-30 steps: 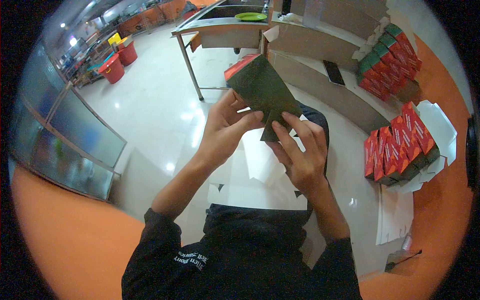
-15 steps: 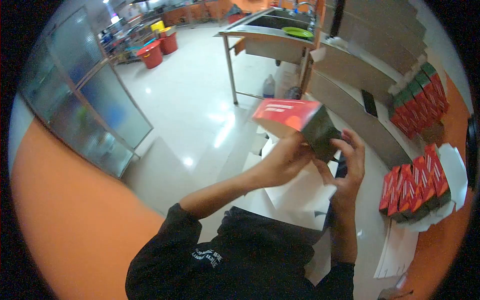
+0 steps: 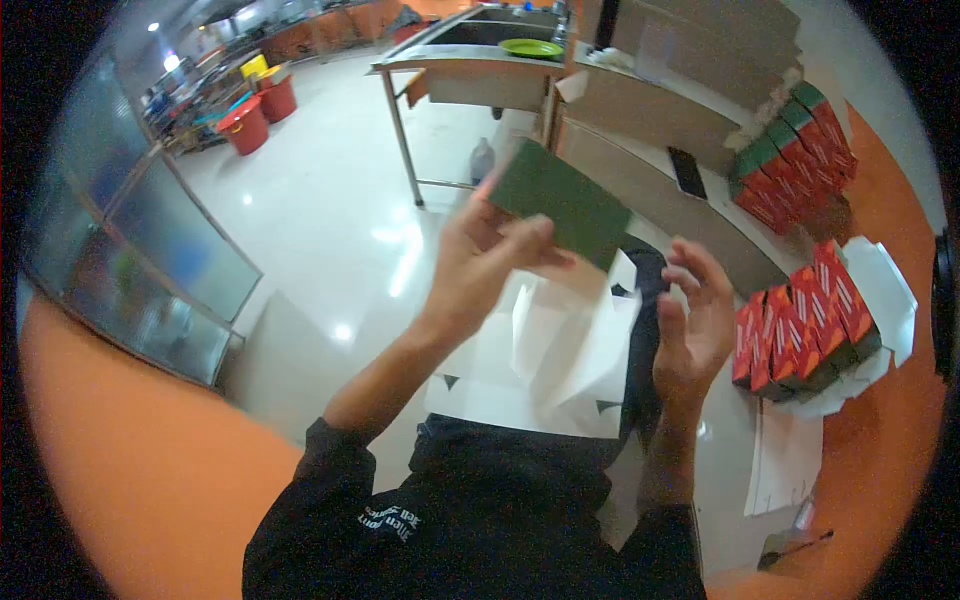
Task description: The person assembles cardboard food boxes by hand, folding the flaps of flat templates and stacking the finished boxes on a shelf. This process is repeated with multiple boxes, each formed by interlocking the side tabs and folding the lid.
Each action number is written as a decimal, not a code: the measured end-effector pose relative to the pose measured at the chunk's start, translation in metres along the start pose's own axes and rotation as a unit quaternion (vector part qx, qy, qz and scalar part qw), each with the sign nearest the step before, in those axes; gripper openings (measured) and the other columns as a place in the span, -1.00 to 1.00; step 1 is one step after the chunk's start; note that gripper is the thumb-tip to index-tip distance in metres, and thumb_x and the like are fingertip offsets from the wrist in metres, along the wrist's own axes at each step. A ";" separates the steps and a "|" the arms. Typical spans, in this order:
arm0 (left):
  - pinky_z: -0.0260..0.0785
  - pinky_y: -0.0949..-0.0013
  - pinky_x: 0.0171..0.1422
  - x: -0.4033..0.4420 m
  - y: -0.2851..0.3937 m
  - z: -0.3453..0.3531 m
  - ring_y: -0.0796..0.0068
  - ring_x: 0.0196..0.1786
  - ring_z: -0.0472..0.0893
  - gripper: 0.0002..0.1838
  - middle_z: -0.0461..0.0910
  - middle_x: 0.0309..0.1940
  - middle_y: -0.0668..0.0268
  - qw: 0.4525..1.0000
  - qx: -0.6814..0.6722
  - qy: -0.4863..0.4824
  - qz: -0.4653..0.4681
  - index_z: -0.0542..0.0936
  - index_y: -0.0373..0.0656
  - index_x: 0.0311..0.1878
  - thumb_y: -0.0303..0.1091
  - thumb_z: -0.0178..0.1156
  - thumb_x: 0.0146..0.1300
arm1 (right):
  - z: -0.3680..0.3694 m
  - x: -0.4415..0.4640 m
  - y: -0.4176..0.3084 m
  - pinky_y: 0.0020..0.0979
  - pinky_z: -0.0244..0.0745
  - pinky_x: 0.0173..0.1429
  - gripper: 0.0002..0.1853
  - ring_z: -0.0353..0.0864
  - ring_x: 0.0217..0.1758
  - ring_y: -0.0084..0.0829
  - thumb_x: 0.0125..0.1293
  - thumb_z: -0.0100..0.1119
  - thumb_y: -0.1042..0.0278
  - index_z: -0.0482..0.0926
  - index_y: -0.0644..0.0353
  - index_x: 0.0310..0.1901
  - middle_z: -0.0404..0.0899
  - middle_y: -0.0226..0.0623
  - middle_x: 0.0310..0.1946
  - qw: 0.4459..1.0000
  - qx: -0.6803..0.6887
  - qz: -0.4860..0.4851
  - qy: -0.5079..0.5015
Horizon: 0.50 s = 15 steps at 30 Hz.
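My left hand (image 3: pixel 487 255) grips a small carton (image 3: pixel 565 200) by its lower left side, thumb across it. The carton's dark green face is toward me, with a sliver of red at its left edge; motion blurs it a little. Apart from it, to the right, my right hand (image 3: pixel 695 325) is raised with fingers spread and nothing in it. Below both hands, white card sheets (image 3: pixel 480 385) with folded flaps and dark corner marks lie across my lap.
At the right, red cartons (image 3: pixel 810 320) stand in a row by a white flap, with more red and green cartons (image 3: pixel 795 160) behind. A dark phone (image 3: pixel 687 173) lies on a ledge. A sink table (image 3: pixel 470 60) with a green plate (image 3: pixel 531 48), red buckets (image 3: pixel 243 127) and a glass door (image 3: pixel 190 235) stand beyond.
The carton has turned, so its green face shows instead of its red one. My right hand has let go and moved down and away. The view has shifted slightly right.
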<state>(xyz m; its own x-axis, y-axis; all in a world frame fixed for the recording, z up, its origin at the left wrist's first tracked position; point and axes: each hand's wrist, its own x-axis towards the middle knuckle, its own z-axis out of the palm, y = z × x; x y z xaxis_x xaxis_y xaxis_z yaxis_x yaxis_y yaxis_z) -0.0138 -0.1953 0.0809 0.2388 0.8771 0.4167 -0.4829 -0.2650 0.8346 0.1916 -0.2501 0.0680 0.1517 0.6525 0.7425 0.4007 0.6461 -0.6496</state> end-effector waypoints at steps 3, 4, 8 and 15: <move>0.58 0.25 0.02 0.012 -0.007 0.004 0.24 -0.08 0.62 -0.67 0.52 -0.09 0.08 0.993 -0.065 0.092 0.044 0.34 -0.39 0.10 -0.43 0.06 0.34 | -0.002 -0.040 -0.014 -0.24 0.41 0.13 -0.47 0.47 0.12 -0.26 0.16 0.32 0.25 0.39 0.32 0.11 0.42 -0.02 0.09 0.998 0.065 -0.019 -0.014; 0.56 0.25 0.05 0.011 -0.008 0.007 0.23 -0.07 0.62 -0.67 0.51 -0.08 0.07 0.991 -0.078 0.096 0.051 0.34 -0.40 0.09 -0.42 0.06 0.35 | 0.007 -0.050 -0.022 -0.25 0.42 0.10 -0.50 0.50 0.08 -0.25 0.17 0.30 0.27 0.40 0.33 0.09 0.45 -0.01 0.05 1.000 0.009 -0.020 -0.014; 0.50 0.26 0.17 0.013 -0.005 0.026 0.22 -0.03 0.60 -0.67 0.48 -0.02 0.07 0.990 -0.107 0.085 0.039 0.33 -0.41 0.09 -0.39 0.04 0.37 | 0.024 -0.068 -0.005 -0.29 0.48 -0.03 -0.61 0.60 -0.10 -0.21 0.20 0.26 0.30 0.48 0.37 -0.02 0.56 -0.01 -0.12 0.994 -0.083 0.068 0.037; 0.44 0.29 0.11 -0.034 0.028 0.012 0.28 -0.03 0.63 -0.58 0.64 -0.15 0.07 0.857 0.186 -0.447 -0.175 0.54 -0.39 0.00 -0.26 0.28 0.18 | -0.055 0.007 0.016 -0.36 0.46 -0.03 -0.69 0.64 -0.13 -0.31 0.19 0.26 0.37 0.53 0.33 -0.06 0.64 -0.05 -0.21 0.967 -0.188 0.087 0.150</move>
<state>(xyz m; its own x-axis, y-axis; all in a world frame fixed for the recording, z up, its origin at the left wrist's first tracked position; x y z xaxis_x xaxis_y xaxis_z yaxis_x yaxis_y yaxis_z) -0.0254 -0.2376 0.0940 0.9451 0.3146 0.0879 0.0122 -0.3028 0.9530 0.2493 -0.2569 0.0720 0.4791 0.5571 0.6783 0.6377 0.3100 -0.7051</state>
